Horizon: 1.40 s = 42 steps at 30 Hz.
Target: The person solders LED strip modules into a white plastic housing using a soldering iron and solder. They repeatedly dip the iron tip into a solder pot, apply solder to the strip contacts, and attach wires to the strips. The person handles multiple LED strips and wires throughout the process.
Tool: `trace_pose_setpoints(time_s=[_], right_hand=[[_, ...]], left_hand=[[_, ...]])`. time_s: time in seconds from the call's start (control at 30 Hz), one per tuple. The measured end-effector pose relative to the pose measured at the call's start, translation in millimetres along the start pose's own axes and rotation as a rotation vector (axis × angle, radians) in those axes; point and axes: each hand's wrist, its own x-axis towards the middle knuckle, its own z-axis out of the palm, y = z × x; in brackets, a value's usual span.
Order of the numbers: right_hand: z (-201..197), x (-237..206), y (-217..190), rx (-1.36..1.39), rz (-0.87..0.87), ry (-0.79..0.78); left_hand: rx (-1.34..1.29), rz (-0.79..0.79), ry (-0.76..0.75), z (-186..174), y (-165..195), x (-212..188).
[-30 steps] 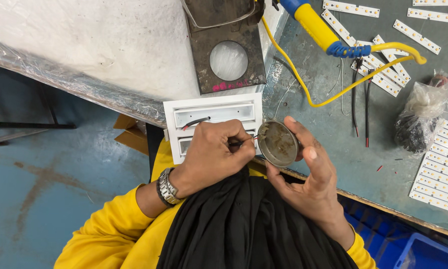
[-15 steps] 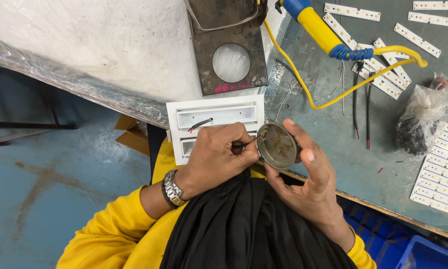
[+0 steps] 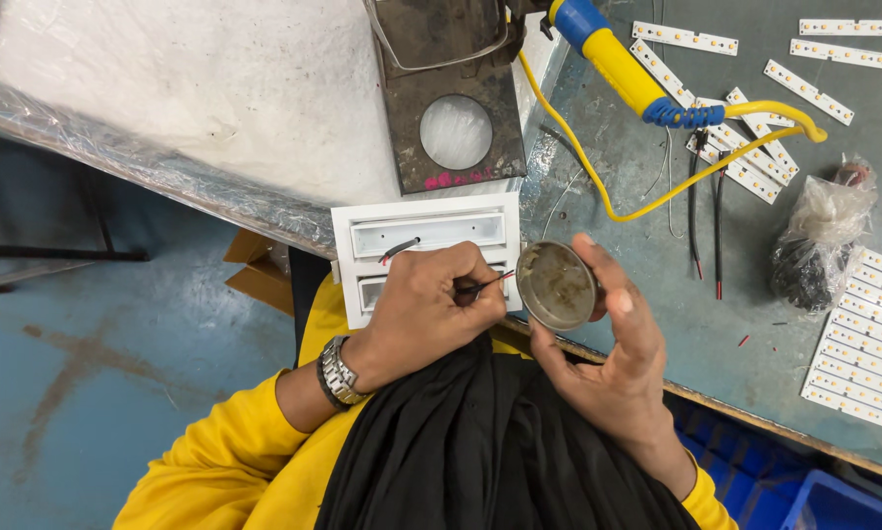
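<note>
Left hand [image 3: 431,309] pinches wire ends [image 3: 490,284] toward the flux tin [image 3: 556,286], clasped in the right hand [image 3: 613,363]; white housing [image 3: 426,250] beyond the grip looks part-wired, soldering seemingly unstarted.

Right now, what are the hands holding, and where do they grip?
The right hand grips a small round tin by its rim. The left hand pinches thin wires near their ends.
</note>
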Motion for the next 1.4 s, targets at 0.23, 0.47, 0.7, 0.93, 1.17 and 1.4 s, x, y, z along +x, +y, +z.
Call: trace_pose_setpoints(time_s=[0.23, 0.47, 0.7, 0.93, 1.17, 1.4], right_hand=[[-1.6, -1.1, 1.1, -0.016, -0.029, 0.001], [-0.7, -2.6, 0.9, -0.006, -0.030, -0.002], [0.2, -1.8, 1.8, 0.001, -0.023, -0.018], [-1.7, -3.9, 3.8, -0.074, -0.095, -0.026], [-0.8, -12.4, 4.8, 0.093, 0.023, 0.010], [-1.1, -15.1, 4.8, 0.184, 0.095, 0.034]], left_hand=[[-0.025, -0.092, -0.012, -0.6, 2.4, 2.1], [-0.064, -0.173, -0.010, -1.0, 5.7, 4.9], [-0.052, -0.184, -0.027, -2.9, 6.9, 9.2], [-0.079, -0.198, -0.039, -5.3, 5.3, 10.2], [-0.071, -0.215, -0.043, -4.7, 6.1, 8.2], [-0.054, -0.164, -0.071, -2.8, 6.3, 4.6]])
